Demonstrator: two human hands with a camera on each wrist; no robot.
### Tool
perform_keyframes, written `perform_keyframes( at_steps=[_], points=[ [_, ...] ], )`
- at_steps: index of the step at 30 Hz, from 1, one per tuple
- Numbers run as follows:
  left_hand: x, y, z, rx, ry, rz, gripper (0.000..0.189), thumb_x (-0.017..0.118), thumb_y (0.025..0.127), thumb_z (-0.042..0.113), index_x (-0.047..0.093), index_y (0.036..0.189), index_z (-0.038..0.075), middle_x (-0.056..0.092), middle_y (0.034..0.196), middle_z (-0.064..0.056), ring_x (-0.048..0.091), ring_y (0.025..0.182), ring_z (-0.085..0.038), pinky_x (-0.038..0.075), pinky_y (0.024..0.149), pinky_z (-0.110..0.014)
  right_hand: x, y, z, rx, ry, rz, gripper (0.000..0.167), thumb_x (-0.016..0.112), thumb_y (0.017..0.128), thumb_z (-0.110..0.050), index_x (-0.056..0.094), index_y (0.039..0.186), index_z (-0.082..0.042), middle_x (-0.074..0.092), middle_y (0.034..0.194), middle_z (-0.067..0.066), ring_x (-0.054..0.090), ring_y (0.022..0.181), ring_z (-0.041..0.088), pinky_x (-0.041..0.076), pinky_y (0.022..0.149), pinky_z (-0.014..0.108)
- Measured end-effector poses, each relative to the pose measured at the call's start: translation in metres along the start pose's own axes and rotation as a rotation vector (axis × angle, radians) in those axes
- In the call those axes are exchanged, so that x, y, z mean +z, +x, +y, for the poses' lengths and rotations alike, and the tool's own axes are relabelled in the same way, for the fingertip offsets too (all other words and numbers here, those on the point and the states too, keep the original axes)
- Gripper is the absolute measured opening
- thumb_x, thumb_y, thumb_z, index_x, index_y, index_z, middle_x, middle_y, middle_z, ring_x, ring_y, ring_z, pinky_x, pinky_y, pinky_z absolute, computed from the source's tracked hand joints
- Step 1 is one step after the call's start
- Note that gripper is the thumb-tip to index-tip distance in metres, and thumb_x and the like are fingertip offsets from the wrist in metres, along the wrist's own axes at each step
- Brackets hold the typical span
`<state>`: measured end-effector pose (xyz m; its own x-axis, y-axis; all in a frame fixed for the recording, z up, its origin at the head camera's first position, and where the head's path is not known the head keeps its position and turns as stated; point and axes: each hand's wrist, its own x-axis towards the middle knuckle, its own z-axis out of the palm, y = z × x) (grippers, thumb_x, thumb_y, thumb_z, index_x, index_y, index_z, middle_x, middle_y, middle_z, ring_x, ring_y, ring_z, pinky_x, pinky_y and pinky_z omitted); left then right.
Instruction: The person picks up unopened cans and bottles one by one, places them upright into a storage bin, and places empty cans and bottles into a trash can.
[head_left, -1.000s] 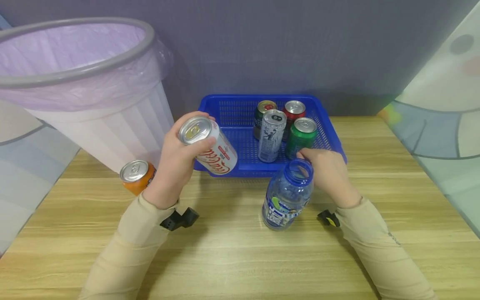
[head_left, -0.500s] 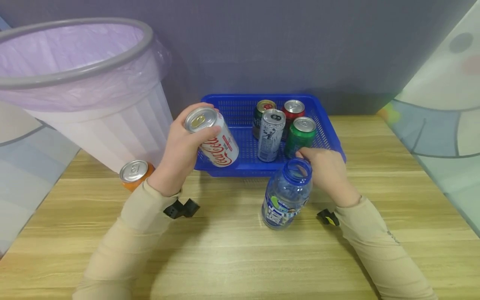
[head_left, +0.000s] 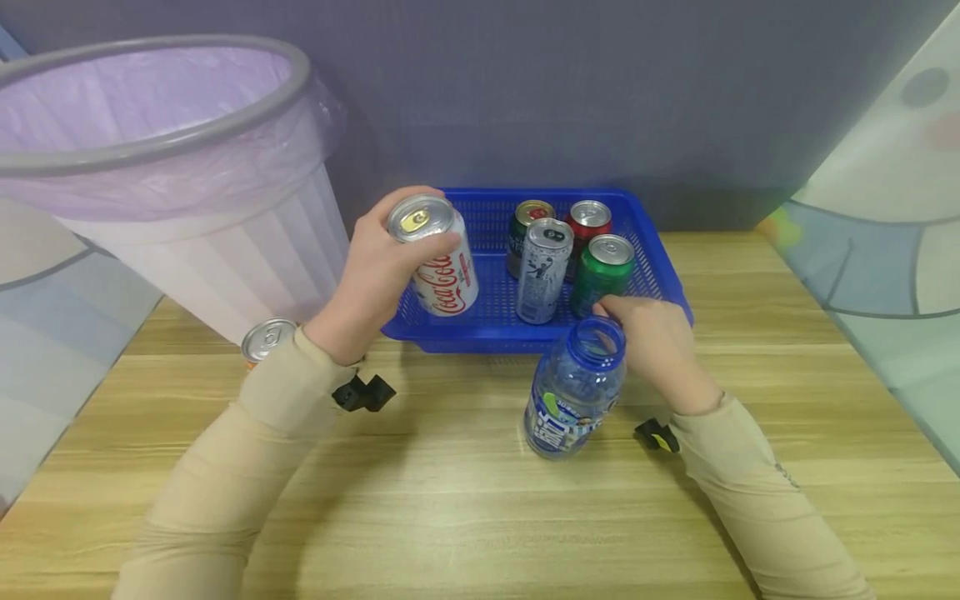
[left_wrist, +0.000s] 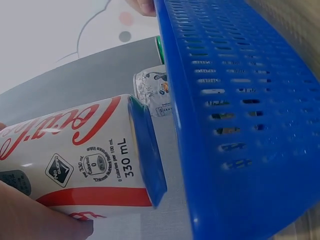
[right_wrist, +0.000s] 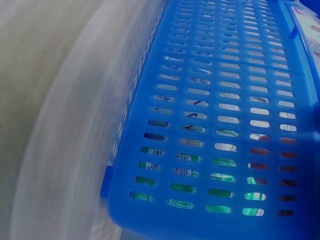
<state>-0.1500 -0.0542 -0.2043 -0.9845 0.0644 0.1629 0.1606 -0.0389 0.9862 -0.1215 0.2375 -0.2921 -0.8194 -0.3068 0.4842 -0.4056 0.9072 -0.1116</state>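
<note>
My left hand point(head_left: 375, 271) grips a white Coca-Cola can point(head_left: 446, 287), thumb across its upper side. In the head view the can overlaps the left part of the blue plastic basket point(head_left: 480, 343). The left wrist view has the can's bottom end above the basket's rim point(left_wrist: 182, 165). My right hand point(head_left: 652, 337) grips the basket's front rim near its right corner, fingers curled over it. Several cans stand upright at the basket's right: a silver one point(head_left: 542, 279), a green one point(head_left: 602, 271), a red one point(head_left: 589, 218) and a dark green, gold-topped one point(head_left: 517, 242).
A clear blue plastic bottle point(head_left: 562, 408), uncapped, stands before the basket beside my right hand. An orange can point(head_left: 266, 340) is partly hidden behind my left sleeve. A white bin point(head_left: 255, 250) with a purple liner point(head_left: 172, 179) stands at the left. A grey panel point(head_left: 540, 100) rises behind the basket.
My left hand has carried the Coca-Cola can up and right in the head view, over the basket, turning it more upright. My right hand keeps its place on the rim.
</note>
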Motion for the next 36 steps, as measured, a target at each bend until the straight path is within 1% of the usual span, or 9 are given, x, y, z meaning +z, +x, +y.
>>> perform_keyframes(
  at_steps=[8,15,19,23,27,31,36],
  points=[
    [0.004,0.011,0.006,-0.007,0.074,-0.001,0.042,0.073,0.076,0.005,0.061,0.116,0.012,0.062,0.105,-0.005,0.058,0.096,-0.019,0.048,0.084,-0.037,-0.003,0.002,-0.002,0.025,0.007,-0.048,0.019,0.057,0.093,-0.019,0.062,0.076,-0.011,0.06,0.06,0.005,0.057,0.052,0.025,0.042,0.048,0.04],
    [0.011,0.025,0.014,0.005,0.148,-0.026,0.039,0.074,0.077,0.012,0.061,0.114,0.015,0.063,0.104,-0.004,0.059,0.094,-0.018,0.05,0.081,-0.037,-0.003,0.0,0.0,0.008,0.001,-0.015,0.018,0.058,0.091,-0.018,0.06,0.074,-0.012,0.057,0.058,0.004,0.054,0.05,0.023,0.039,0.045,0.038],
    [0.012,0.033,0.018,0.01,0.178,-0.021,0.038,0.074,0.077,0.013,0.061,0.113,0.015,0.063,0.102,-0.003,0.059,0.092,-0.018,0.05,0.08,-0.037,-0.004,0.002,0.0,0.018,0.004,-0.032,0.018,0.058,0.092,-0.018,0.06,0.074,-0.012,0.058,0.059,0.004,0.054,0.051,0.023,0.04,0.047,0.039],
    [0.012,0.04,0.017,-0.005,0.181,0.0,0.038,0.073,0.077,0.014,0.061,0.113,0.015,0.062,0.101,-0.003,0.058,0.091,-0.018,0.049,0.078,-0.037,-0.002,0.001,-0.001,0.021,0.007,-0.034,0.02,0.057,0.091,-0.019,0.059,0.073,-0.012,0.056,0.058,0.003,0.054,0.05,0.023,0.04,0.047,0.039],
    [0.011,0.045,0.013,-0.02,0.165,0.029,0.039,0.073,0.077,0.015,0.061,0.114,0.015,0.061,0.1,-0.003,0.058,0.091,-0.018,0.049,0.077,-0.037,0.0,-0.001,-0.001,0.004,0.007,-0.014,0.021,0.057,0.091,-0.019,0.058,0.071,-0.012,0.055,0.056,0.003,0.053,0.049,0.022,0.039,0.045,0.038],
    [0.012,0.053,0.011,-0.007,0.136,0.062,0.039,0.073,0.076,0.013,0.061,0.113,0.015,0.061,0.099,-0.003,0.058,0.089,-0.017,0.049,0.076,-0.036,0.001,-0.002,-0.002,-0.017,0.009,0.009,0.021,0.057,0.091,-0.018,0.058,0.071,-0.012,0.055,0.056,0.003,0.053,0.049,0.022,0.039,0.045,0.038],
    [0.014,0.063,0.01,0.017,0.114,0.074,0.04,0.073,0.076,0.012,0.061,0.114,0.014,0.061,0.096,-0.002,0.058,0.086,-0.016,0.049,0.074,-0.034,0.0,-0.001,-0.002,-0.021,0.008,0.019,0.021,0.056,0.091,-0.018,0.059,0.07,-0.012,0.055,0.056,0.003,0.052,0.048,0.021,0.039,0.045,0.037]
  ],
)
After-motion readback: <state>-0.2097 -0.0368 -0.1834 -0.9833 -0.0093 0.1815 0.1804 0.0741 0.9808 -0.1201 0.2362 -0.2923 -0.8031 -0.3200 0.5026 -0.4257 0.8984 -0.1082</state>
